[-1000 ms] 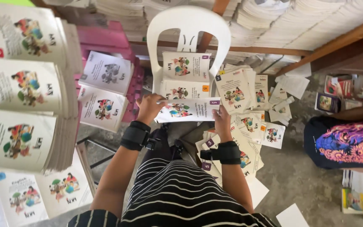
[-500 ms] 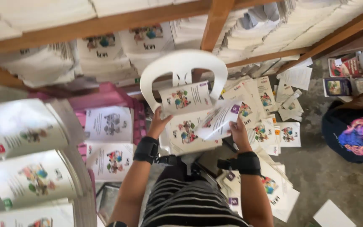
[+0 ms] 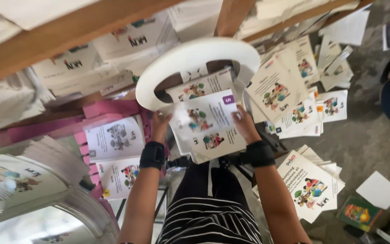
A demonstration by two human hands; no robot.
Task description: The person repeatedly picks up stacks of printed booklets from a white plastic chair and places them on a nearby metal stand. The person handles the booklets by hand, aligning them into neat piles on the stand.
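A white plastic chair (image 3: 195, 58) stands in the middle, with loose booklets scattered on the floor (image 3: 366, 140) to its right. An illustrated booklet (image 3: 208, 124) lies on the stack on the chair's seat, the left hand (image 3: 160, 126) grasping its left edge and the right hand (image 3: 245, 126) its right edge.

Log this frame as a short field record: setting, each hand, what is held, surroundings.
setting: cluttered floor beside wooden shelving stacked with booklets
left hand: grips the left edge of the booklet stack
right hand: grips the right edge of the booklet stack
booklet stack: illustrated covers, resting on a white plastic chair
wrists: black bands on both
surroundings: loose booklets spread on the floor, pink crate on the left
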